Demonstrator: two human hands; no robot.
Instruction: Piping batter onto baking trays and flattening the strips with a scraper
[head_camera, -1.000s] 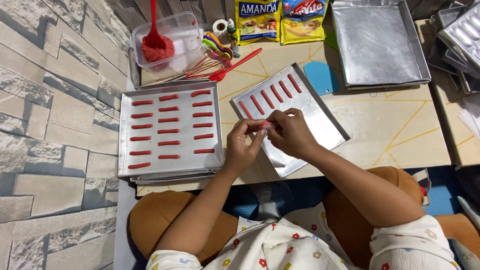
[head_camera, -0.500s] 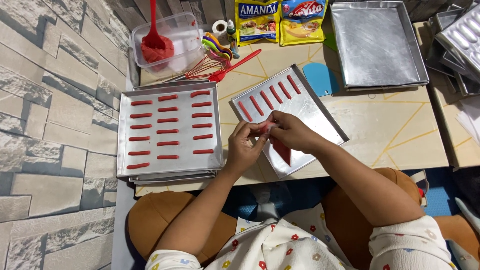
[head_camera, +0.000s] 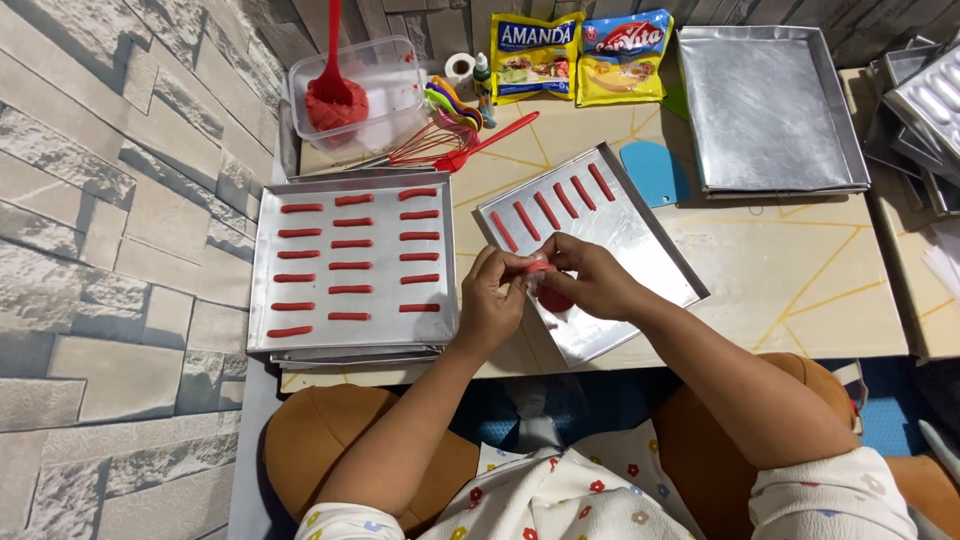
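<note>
Hands closer now: left hand (head_camera: 492, 300), right hand (head_camera: 590, 282) pinching red piping bag (head_camera: 549, 296).

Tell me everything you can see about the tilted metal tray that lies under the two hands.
The tilted tray is a shallow rectangular pan of shiny silver metal with a low raised rim. It lies flat on the table, turned at an angle, its near corner at the table's front edge. Five red dough sticks lie in a row along its far side; the rest looks bare. The left hand and right hand are above its near part, pinching a red dough piece. A fuller tray lies just left.
</note>
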